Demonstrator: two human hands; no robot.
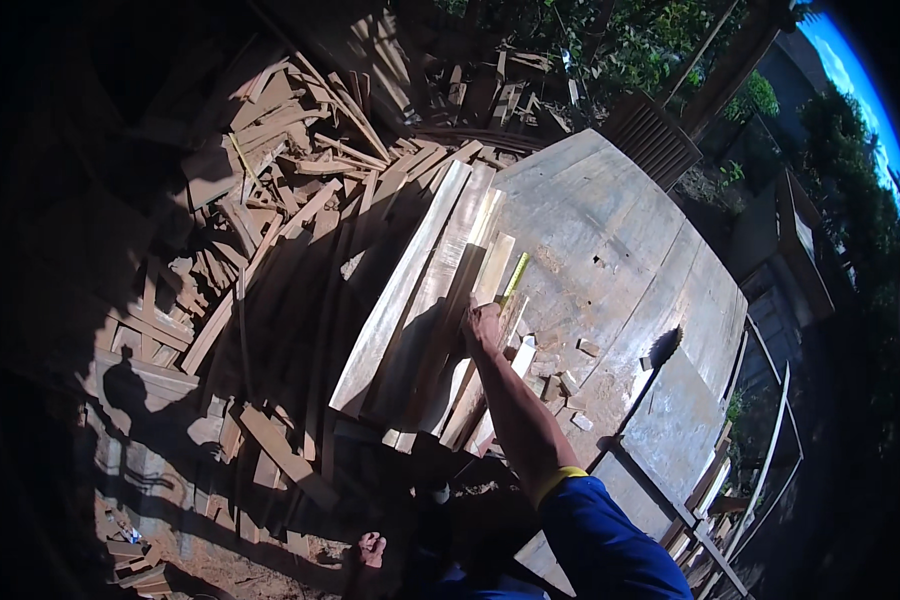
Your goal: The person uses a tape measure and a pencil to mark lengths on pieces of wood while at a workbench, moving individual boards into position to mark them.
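My right hand [485,326] reaches forward and is closed over the narrow planks at the table's left side. From beside its fingers a yellow tape measure [516,276] runs out along the wood; its case does not show and looks to be inside the hand. Under and left of that hand lie long boards, among them a pale board [402,290] at the outer left and a darker plank [448,335], partly in shadow. Low in the view, away from the boards, my left hand [372,549] hangs with curled fingers; what it holds, if anything, is hidden.
A toothed circular saw blade [662,347] rises through the worn table top [610,235], right of my right arm. Small wood offcuts [570,383] lie between arm and blade. A big heap of scrap wood [270,150] spreads at the left, with a loose plank [285,455] nearer me.
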